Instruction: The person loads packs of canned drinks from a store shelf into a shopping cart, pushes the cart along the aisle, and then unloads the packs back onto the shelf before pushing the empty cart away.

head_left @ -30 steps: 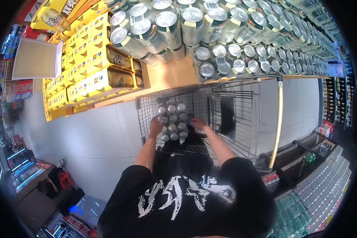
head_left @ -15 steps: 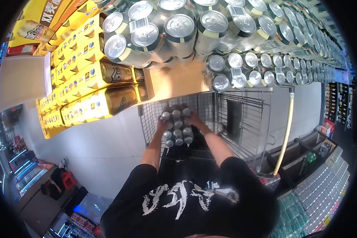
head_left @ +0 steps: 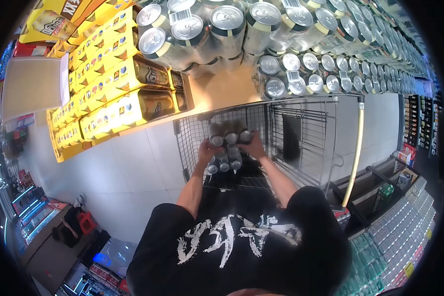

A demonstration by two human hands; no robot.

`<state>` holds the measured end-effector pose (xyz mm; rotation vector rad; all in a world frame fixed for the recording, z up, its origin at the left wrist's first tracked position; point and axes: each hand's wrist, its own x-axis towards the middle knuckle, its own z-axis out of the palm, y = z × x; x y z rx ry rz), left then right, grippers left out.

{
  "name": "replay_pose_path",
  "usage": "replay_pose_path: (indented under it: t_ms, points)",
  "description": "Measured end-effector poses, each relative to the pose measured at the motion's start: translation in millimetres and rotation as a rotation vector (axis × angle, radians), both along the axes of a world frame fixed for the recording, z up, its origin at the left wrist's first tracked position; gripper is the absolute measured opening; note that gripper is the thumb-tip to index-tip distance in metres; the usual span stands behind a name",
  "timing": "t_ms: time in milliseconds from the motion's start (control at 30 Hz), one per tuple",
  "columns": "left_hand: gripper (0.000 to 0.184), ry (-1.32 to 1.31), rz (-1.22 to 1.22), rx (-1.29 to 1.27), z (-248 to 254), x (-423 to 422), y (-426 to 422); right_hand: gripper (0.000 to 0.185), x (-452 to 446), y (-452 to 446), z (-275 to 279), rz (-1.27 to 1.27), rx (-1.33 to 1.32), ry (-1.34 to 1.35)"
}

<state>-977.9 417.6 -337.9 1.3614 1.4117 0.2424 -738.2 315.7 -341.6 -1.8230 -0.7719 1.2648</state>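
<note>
A pack of silver-topped cans (head_left: 231,136) is held between my two hands over the shopping cart (head_left: 301,143). My left hand (head_left: 209,150) grips its left side and my right hand (head_left: 254,147) its right side. Just below the held pack, nearer my body, more silver can tops (head_left: 224,166) show inside the cart. The held pack is tilted, so that its cans' sides show at the far end. Its underside is hidden.
Beyond the cart, a wooden display ledge (head_left: 222,91) bears stacked wrapped cans (head_left: 227,19) and yellow cartons (head_left: 103,84). The cart's yellow handle bar (head_left: 353,158) stands at the right. Boxed goods (head_left: 394,232) lie at the lower right, with a red stool (head_left: 87,223) at the lower left.
The pack in my hands has risen and tipped, parting from the cans below it. Both hands have moved slightly right and closer to the ledge with it.
</note>
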Motion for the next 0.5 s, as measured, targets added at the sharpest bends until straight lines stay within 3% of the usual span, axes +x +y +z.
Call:
replay_pose_path:
  t_ms: [67,200,333,433,500]
  points:
    - [0.05,-0.093,0.044,-0.023,21.4,5.0,-15.2,0.095,-2.8,-17.4,12.8,-0.038,0.044,0.026]
    - [0.047,-0.235,0.048,0.059,50.5,7.7,-45.5,0.089,9.2,-40.9,94.9,-0.026,0.035,-0.161]
    - [0.045,-0.209,0.002,0.102,120.3,17.2,-65.6,0.084,1.9,-79.7,132.8,-0.129,0.23,-0.293]
    - [0.044,-0.295,-0.018,-0.049,188.3,27.8,-63.9,0.081,-2.7,-94.2,164.0,-0.193,0.314,-0.364]
    - [0.045,-0.156,-0.16,0.076,183.2,21.2,-56.0,0.081,-4.4,-96.4,180.6,-0.245,0.236,-0.266]
